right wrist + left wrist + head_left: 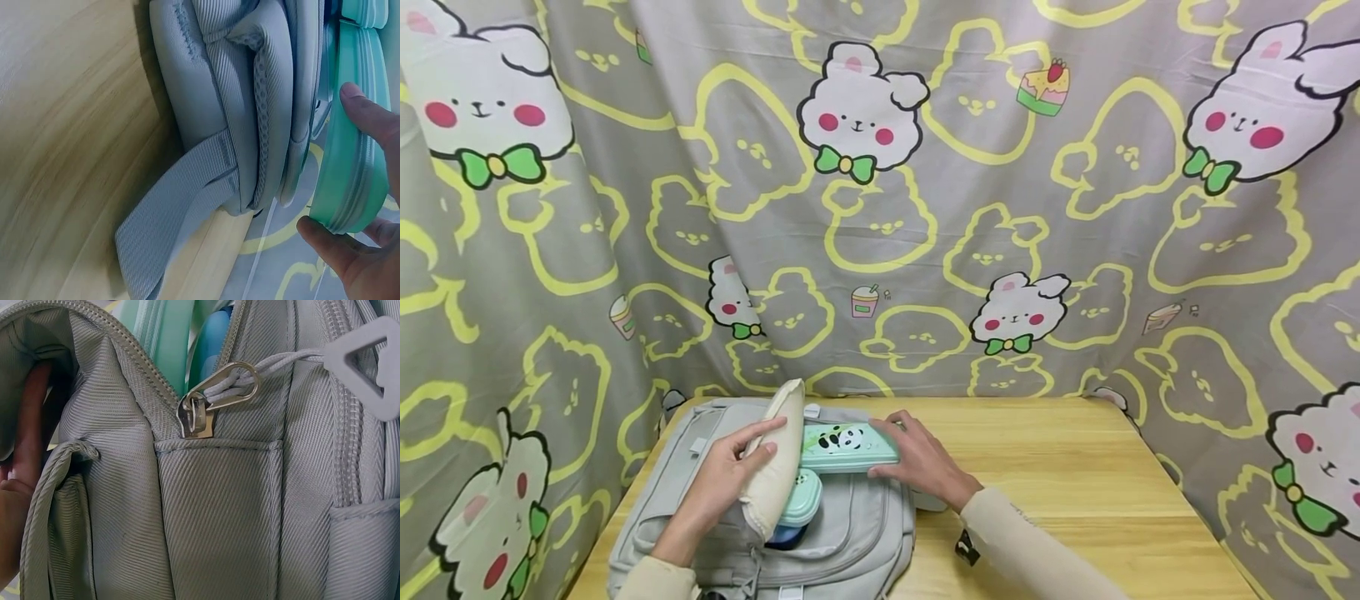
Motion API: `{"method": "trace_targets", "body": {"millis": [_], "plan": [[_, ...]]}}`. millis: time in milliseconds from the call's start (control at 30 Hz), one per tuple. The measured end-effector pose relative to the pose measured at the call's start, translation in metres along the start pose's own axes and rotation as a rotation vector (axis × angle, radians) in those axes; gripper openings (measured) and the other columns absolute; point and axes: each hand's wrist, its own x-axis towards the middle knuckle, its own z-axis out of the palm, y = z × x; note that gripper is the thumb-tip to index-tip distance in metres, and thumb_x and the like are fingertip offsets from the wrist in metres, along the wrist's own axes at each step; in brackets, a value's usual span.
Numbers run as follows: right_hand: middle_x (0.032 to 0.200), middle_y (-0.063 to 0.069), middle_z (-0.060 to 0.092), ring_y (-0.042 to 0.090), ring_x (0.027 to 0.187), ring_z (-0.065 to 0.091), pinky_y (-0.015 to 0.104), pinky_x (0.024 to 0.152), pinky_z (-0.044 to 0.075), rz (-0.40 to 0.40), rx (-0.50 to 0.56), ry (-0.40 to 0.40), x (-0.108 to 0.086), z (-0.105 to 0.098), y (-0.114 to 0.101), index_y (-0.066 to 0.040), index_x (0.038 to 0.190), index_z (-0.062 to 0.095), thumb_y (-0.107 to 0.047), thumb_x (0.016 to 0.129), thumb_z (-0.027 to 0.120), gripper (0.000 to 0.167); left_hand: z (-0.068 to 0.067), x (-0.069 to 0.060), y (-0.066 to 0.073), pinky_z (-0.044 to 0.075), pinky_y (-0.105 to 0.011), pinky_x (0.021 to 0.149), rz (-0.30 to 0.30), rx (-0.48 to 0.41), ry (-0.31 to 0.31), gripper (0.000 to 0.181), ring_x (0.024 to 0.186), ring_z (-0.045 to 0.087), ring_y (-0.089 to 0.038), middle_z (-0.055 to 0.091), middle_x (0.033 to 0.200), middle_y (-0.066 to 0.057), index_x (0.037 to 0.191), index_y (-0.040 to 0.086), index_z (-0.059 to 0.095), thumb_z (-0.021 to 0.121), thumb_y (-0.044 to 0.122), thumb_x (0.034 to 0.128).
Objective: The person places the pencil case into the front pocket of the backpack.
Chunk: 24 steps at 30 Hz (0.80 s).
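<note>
A grey backpack (pixel 865 537) lies on the table with its front pocket unzipped. My left hand (pixel 718 475) grips the pocket's pale front flap (pixel 778 479), folded up and toward the left; in the left wrist view its finger (pixel 30 425) shows partly behind grey fabric. Between thumb and fingers, my right hand (pixel 925 458) holds the right end of a mint-green pencil case (pixel 859 454) with a panda print, over the pocket. The case's zip (pixel 359 181) shows in the right wrist view. A smaller mint-green case (pixel 803 502) sits in the pocket opening above a dark blue item (pixel 786 536), partly hidden.
The wooden table (pixel 1037 467) extends to the right of the backpack. A patterned curtain (pixel 887 208) hangs behind and at both sides. A metal zip pull (pixel 197 419) with a cord lies on the bag, and a webbing strap (pixel 181 206) trails onto the table.
</note>
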Motion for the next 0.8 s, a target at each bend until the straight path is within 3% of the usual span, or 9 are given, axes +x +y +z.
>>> {"method": "trace_targets", "body": {"millis": [200, 333, 500, 800], "plan": [[0.141, 0.011, 0.06, 0.025, 0.117, 0.064, 0.046, 0.093, 0.06, 0.028, 0.011, -0.01, 0.002, 0.001, -0.008, -0.018, 0.158, 0.059, -0.052, 0.084, 0.093, 0.088, -0.001, -0.001, 0.0, 0.053, -0.021, 0.092, 0.011, 0.007, 0.014, 0.04, 0.131, 0.054, -0.013, 0.057, 0.162, -0.013, 0.148, 0.018, 0.07, 0.07, 0.02, 0.1081], [0.143, 0.01, 0.06, 0.026, 0.12, 0.064, 0.047, 0.095, 0.06, 0.052, 0.022, -0.015, 0.002, 0.002, -0.013, -0.02, 0.16, 0.057, -0.052, 0.084, 0.093, 0.09, -0.001, -0.001, 0.0, 0.054, -0.023, 0.089, 0.019, 0.004, 0.017, 0.04, 0.124, 0.055, -0.012, 0.058, 0.162, -0.015, 0.148, 0.017, 0.071, 0.07, 0.019, 0.108], [0.144, 0.01, 0.059, 0.027, 0.121, 0.064, 0.048, 0.095, 0.06, 0.07, 0.03, -0.012, 0.002, 0.004, -0.019, -0.019, 0.159, 0.057, -0.051, 0.084, 0.093, 0.09, 0.0, -0.001, -0.001, 0.053, -0.021, 0.092, 0.017, 0.004, 0.016, 0.04, 0.129, 0.054, -0.009, 0.058, 0.162, -0.014, 0.148, 0.017, 0.071, 0.07, 0.019, 0.1079], [0.15, 0.011, 0.057, 0.031, 0.131, 0.062, 0.053, 0.104, 0.058, 0.08, 0.048, -0.014, 0.0, 0.008, -0.02, -0.02, 0.162, 0.053, -0.05, 0.087, 0.091, 0.089, 0.0, -0.001, -0.002, 0.053, -0.021, 0.095, 0.007, 0.005, 0.013, 0.04, 0.141, 0.051, -0.016, 0.057, 0.163, -0.012, 0.149, 0.018, 0.07, 0.069, 0.02, 0.1083]]}}
